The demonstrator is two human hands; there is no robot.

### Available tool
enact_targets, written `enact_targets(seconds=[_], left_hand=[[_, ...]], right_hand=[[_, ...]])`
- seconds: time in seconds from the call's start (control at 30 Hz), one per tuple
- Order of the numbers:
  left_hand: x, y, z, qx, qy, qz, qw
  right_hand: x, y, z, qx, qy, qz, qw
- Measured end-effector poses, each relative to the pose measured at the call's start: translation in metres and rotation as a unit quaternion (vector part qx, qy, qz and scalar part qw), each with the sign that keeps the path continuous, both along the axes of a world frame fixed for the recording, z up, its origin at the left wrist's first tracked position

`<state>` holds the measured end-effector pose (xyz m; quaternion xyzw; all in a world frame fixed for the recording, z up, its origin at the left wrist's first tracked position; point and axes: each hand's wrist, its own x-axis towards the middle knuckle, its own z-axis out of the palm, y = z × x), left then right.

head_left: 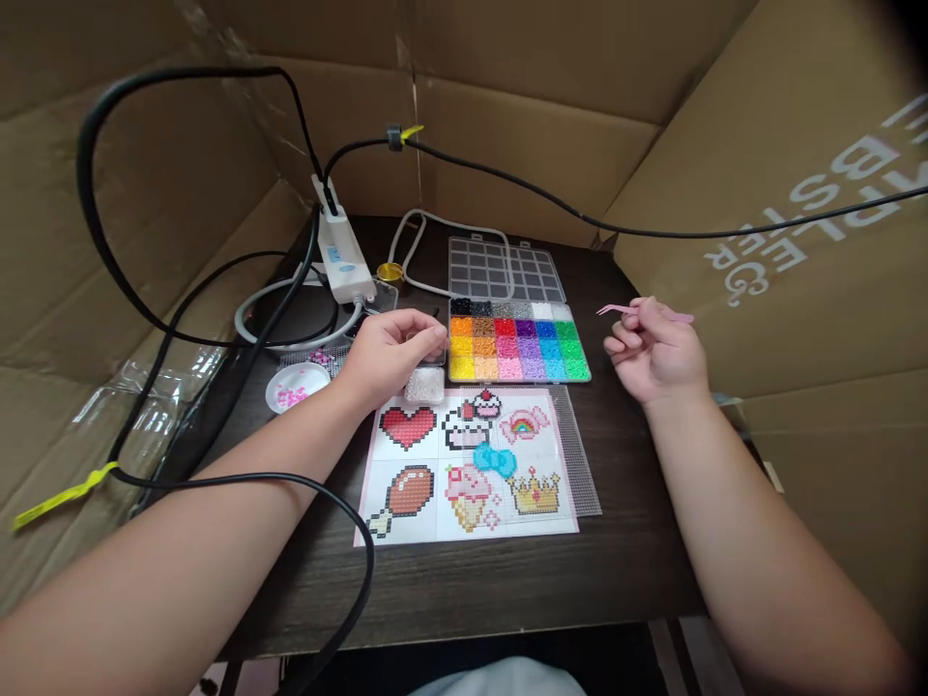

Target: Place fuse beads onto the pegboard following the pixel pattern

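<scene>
My left hand (391, 353) hovers with fingers pinched together just left of the open bead box (516, 350), whose compartments hold beads of many colours. What it pinches is too small to make out. A small clear cup of white beads (424, 384) sits right below that hand. My right hand (652, 350) is raised to the right of the box, closed on pink tweezers (623, 310) whose tip points left. In front of both hands lies a pattern sheet (464, 469) with a heart, cupcake, candy, drumstick, ice cream and crown, under a clear pegboard (572, 454) bearing a blue bead shape (495, 461).
A white dish with pink beads (297, 387) stands at the left on the dark table (507, 580). Black cables (181, 338) loop over the left side and cross my left forearm. A white adapter (340, 253) and grey cord lie at the back. Cardboard walls (797, 242) surround the table.
</scene>
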<state>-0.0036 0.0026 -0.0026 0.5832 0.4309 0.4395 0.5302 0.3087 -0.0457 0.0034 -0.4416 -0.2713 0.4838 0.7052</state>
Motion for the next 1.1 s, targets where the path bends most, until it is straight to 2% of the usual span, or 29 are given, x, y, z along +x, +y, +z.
enact_targets(seconds=[0.17,0.43,0.67,0.9,1.0,1.1], left_hand=[[-0.001,0.001,-0.001,0.003,0.003,-0.002,1.000],[-0.004,0.008,-0.006,-0.006,0.006,0.010,1.000],[-0.004,0.008,-0.009,-0.005,0.002,0.007,1.000],[-0.006,0.010,-0.011,0.002,0.012,0.006,1.000],[-0.005,0.009,-0.010,0.003,0.010,0.005,1.000],[-0.005,0.007,-0.010,0.006,0.002,0.000,1.000]], right_hand=[[-0.009,0.002,-0.005,0.009,-0.045,-0.045,0.998],[0.003,0.011,-0.016,0.001,-0.034,-0.123,0.992],[0.013,0.021,-0.017,-0.010,-0.018,-0.138,0.990],[0.014,0.021,-0.015,0.023,-0.011,-0.115,0.993],[0.017,0.020,-0.013,0.022,-0.020,-0.134,0.991],[0.023,0.019,-0.011,0.041,-0.070,-0.170,0.982]])
